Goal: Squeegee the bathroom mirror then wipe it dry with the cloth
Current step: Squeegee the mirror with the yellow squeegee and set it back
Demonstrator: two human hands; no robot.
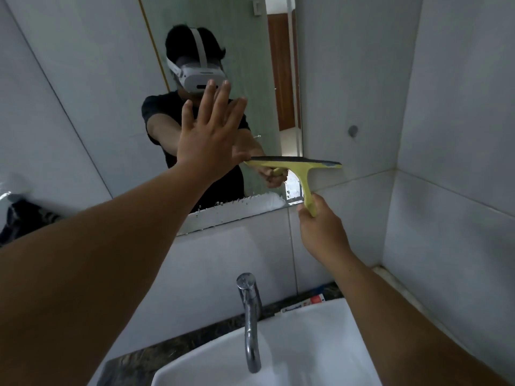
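A: What takes up most of the view?

B: The white tiled wall (459, 107), and set into it the mirror (250, 51), which runs from the top of the frame down to just above the basin. Along its lower edge there is a band of water droplets and foam (245, 204). The glass reflects a person in a dark shirt with a white headset.

A: And below the mirror?

B: A white sink (320, 344) on a dark stone counter (172, 349), with a chrome tap (250, 316) standing upright at its rear edge.

A: Where are the hands?

B: The left hand (206, 137) is raised flat against the mirror near its middle, all fingers spread wide and holding nothing. The right hand (320, 232) is lower and to the right, fingers curled closed round the handle of the squeegee.

A: Where exactly is the squeegee?

B: The yellow squeegee (295, 165) has its blade held level across the right side of the mirror, above the wet band. Its right tip overhangs the mirror's edge onto the tile, and its left tip sits just beside the left hand's thumb. The handle slopes down to the right hand.

A: Anything smaller?

B: A tube with red and white print (303, 303) lies on the counter behind the sink. A dark cloth-like heap (25, 218) shows at the far left; I cannot tell what it is.
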